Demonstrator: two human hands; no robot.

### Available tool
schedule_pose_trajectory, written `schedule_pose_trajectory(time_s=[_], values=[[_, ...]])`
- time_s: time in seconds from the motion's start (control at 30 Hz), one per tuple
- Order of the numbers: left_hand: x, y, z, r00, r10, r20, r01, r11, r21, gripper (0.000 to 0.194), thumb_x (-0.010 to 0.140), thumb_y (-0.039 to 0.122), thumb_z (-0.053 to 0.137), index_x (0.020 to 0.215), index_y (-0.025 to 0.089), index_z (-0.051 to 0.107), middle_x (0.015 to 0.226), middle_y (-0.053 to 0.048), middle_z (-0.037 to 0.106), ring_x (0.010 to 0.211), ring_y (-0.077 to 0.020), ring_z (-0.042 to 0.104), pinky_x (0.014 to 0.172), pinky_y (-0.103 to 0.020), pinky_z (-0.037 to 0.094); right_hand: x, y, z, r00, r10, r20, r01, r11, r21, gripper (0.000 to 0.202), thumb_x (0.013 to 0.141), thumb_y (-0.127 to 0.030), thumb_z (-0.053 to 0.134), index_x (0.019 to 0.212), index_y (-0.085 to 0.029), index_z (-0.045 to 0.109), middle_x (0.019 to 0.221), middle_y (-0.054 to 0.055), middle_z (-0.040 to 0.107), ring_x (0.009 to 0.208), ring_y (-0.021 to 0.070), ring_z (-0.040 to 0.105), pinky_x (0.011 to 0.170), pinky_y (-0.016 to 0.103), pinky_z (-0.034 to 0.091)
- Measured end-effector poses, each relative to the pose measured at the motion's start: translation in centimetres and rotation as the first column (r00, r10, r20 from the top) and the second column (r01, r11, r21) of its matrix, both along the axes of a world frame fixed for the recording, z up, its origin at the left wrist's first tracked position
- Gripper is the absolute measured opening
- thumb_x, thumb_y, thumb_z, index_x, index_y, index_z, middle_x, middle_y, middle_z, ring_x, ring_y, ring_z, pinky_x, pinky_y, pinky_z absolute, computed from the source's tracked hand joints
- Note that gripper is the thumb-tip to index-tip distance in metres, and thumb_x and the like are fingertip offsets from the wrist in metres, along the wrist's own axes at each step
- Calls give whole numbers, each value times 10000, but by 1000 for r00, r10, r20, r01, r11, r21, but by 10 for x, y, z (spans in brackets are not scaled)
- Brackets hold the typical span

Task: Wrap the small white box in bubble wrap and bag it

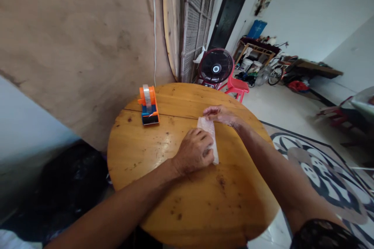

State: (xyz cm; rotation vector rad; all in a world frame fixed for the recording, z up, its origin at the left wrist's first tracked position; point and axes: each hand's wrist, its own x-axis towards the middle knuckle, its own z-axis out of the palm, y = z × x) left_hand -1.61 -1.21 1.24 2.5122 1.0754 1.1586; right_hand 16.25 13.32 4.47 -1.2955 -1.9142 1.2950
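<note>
A narrow packet of whitish, translucent bubble wrap (pixel 208 125) lies lengthwise on the round wooden table (pixel 163 144). My left hand (pixel 195 151) is closed over its near half, fingers curled across the top, hiding part of the wrap. At the packet's far end is my right hand (pixel 220 115), its fingers loosely curved and apart from the thumb, the thumb side close against the wrap. Whatever is inside the wrap cannot be made out. An orange and blue tape dispenser (pixel 149 105) with a roll of clear tape stands toward the table's far left.
Beyond the table's far edge are a standing fan (pixel 216 68) and a red plastic chair (pixel 237 85). A large brown board (pixel 87 27) leans at the left above a black bag (pixel 73 179). A bicycle (pixel 276 72) and cluttered tables stand farther back.
</note>
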Motion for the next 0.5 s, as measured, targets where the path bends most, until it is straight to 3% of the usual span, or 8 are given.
schedule_pose_trajectory(time_s=[0.2, 0.5], values=[[1, -1, 2, 1000, 9, -18, -9, 1000, -10, 104, 742, 178, 565, 843, 186, 589, 982, -55, 674, 957, -234, 531, 858, -377, 408, 5, 0, -18, 992, -34, -123, 32, 999, -22, 366, 514, -212, 795, 847, -175, 647, 761, -28, 638, 628, 90, 562, 621, 236, 466], [1, -2, 1, 999, 23, -31, -21, 998, 65, 69, 774, 178, 551, 818, 179, 604, 1106, -65, 658, 982, -243, 520, 873, -388, 421, 0, 0, -30, 959, 35, -283, -24, 999, 43, 315, 562, -190, 762, 846, -186, 625, 799, -41, 617, 690, 85, 561, 678, 224, 448]])
